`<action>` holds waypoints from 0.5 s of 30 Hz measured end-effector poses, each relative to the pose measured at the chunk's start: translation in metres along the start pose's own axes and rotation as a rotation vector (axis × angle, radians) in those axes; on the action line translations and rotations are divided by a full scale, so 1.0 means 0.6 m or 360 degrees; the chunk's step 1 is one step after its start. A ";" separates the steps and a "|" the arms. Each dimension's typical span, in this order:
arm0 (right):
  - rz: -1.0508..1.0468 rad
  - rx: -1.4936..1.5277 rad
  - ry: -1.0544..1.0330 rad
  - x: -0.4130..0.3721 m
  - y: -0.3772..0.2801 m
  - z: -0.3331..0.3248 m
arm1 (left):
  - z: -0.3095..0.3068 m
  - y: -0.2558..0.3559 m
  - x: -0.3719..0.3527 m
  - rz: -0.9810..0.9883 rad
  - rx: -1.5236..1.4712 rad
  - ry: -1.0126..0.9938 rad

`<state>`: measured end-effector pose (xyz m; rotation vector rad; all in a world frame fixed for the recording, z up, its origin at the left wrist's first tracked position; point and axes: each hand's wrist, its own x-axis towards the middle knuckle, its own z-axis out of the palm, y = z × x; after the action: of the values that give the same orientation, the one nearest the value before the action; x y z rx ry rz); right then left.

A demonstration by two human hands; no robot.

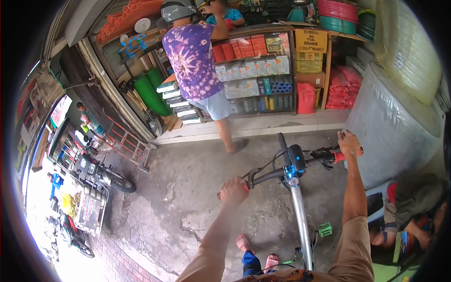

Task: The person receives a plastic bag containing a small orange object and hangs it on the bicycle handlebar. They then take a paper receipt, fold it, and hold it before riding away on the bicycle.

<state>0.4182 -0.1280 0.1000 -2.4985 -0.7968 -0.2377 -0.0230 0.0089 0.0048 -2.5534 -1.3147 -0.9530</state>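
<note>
My left hand [233, 191] is wrapped around the left end of a bicycle handlebar [270, 176], with bits of a red grip showing on either side. On the other end, my right hand [349, 144] is closed over the right red grip [339, 156]. A black and blue device [296, 158] sits at the middle of the bar, above the stem. The bicycle's silver frame [301, 221] runs back toward my body, and a green pedal [325, 229] sticks out to its right. Beyond the bar, part of the front tire [282, 142] shows.
Ahead, a person in a purple shirt [193, 62] stands at a shop's glass display case [253, 80]. A large plastic-wrapped roll [392, 127] rises at right, beside a seated person [416, 207]. At left are a red hand truck [129, 143] and a parked motorcycle [101, 171]. The concrete floor [188, 214] is cracked.
</note>
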 end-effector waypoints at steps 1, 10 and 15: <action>-0.0003 0.0011 0.0000 -0.003 0.000 0.001 | 0.000 -0.003 -0.002 0.0003 0.0005 -0.0008; -0.0030 0.0035 0.0031 -0.012 0.006 0.008 | -0.003 -0.007 -0.009 -0.0001 -0.0037 0.0016; -0.0042 0.0052 0.0034 -0.015 0.007 0.005 | -0.009 -0.004 -0.010 0.0002 0.0010 -0.0029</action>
<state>0.4134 -0.1335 0.0931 -2.4520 -0.8192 -0.2579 -0.0300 0.0046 0.0051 -2.5641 -1.3188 -0.9260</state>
